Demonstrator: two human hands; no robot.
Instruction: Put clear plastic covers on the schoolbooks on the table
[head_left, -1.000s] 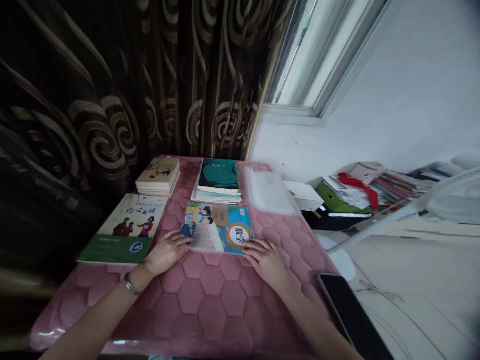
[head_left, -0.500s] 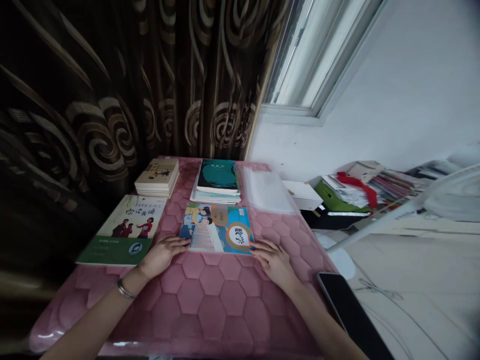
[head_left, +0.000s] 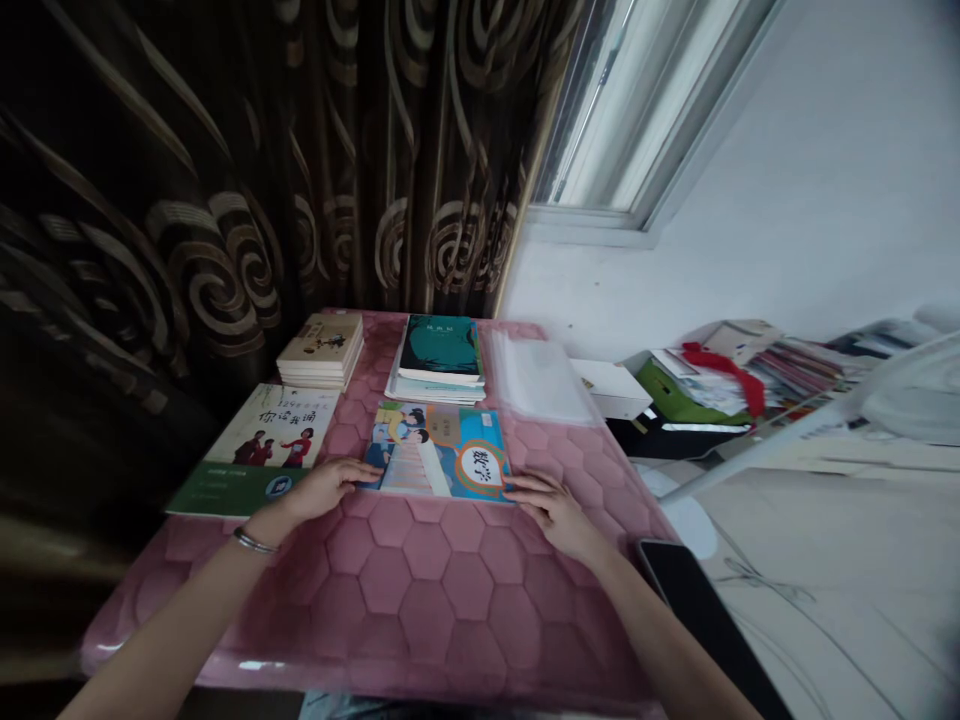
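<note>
A blue mathematics textbook (head_left: 435, 452) with cartoon children on its cover lies flat on the pink padded tabletop. At its near left corner, the fingers of my left hand (head_left: 326, 487) hold the edge; a silver bangle circles that wrist. The near right corner is held by my right hand (head_left: 551, 512), its fingertips on the cover's edge and the thumb tucked lower. Just beyond the textbook is a pile topped by a dark teal book (head_left: 441, 347). Left of my left hand lies a green and white book (head_left: 259, 455).
Several tan books (head_left: 321, 350) are stacked at the back left by a dark patterned curtain (head_left: 360, 150). Clear plastic sheets (head_left: 536, 378) lie at the back right. A black phone-like slab (head_left: 694, 610) sits by the right edge, near a white stand (head_left: 727, 475). Papers and boxes fill the far right.
The view has shifted slightly, moving the whole scene a little up and right. Both hands remain at the textbook's two sides, and the book stays flat.
</note>
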